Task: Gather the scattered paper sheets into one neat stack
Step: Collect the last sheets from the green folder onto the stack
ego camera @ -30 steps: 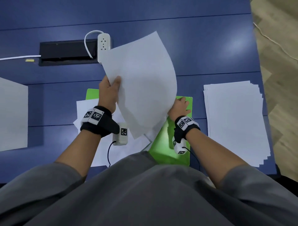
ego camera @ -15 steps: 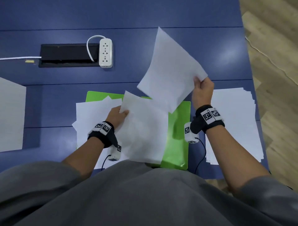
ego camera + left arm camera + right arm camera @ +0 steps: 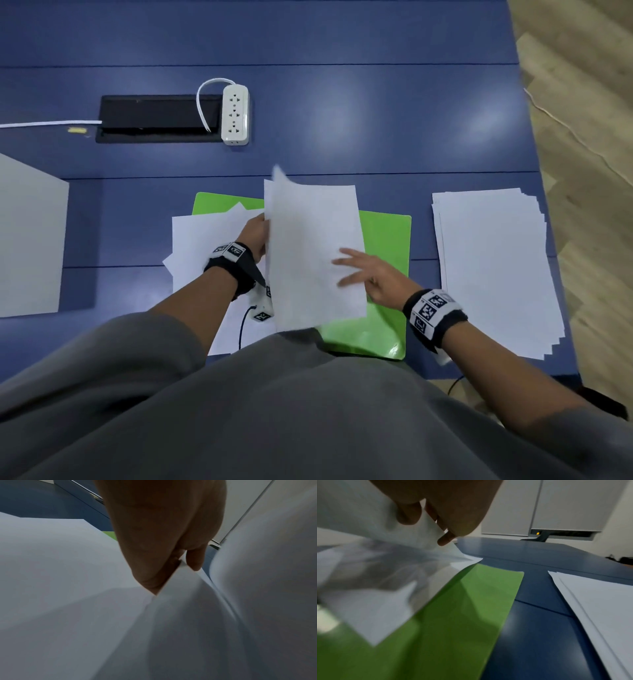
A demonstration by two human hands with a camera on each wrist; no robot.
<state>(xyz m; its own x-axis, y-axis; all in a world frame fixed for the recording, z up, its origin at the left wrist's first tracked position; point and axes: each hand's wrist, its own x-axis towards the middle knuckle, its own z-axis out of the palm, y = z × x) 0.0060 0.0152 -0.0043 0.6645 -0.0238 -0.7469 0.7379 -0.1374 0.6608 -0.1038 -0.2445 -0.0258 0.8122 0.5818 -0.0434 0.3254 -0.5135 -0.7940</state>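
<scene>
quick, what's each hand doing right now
Left hand: pinching the held sheets at their edge.
Right hand: open, fingers spread flat on those sheets.

A folder [image 3: 383, 270] lies mid-table [image 3: 342, 102] between loose sheets [image 3: 198, 240] left and a paper stack [image 3: 493, 267] right.

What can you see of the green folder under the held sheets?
The green folder is a thin, flat, bright green sheet-like cover with rounded corners and a slightly glossy surface, lying flat on the blue table in front of the person. Loose white sheets overlap its left part, and the held sheets hide its middle. Its right strip and near right corner are bare. The right hand hovers above it; contact cannot be told. It stands apart from the paper stack to its right.
</scene>
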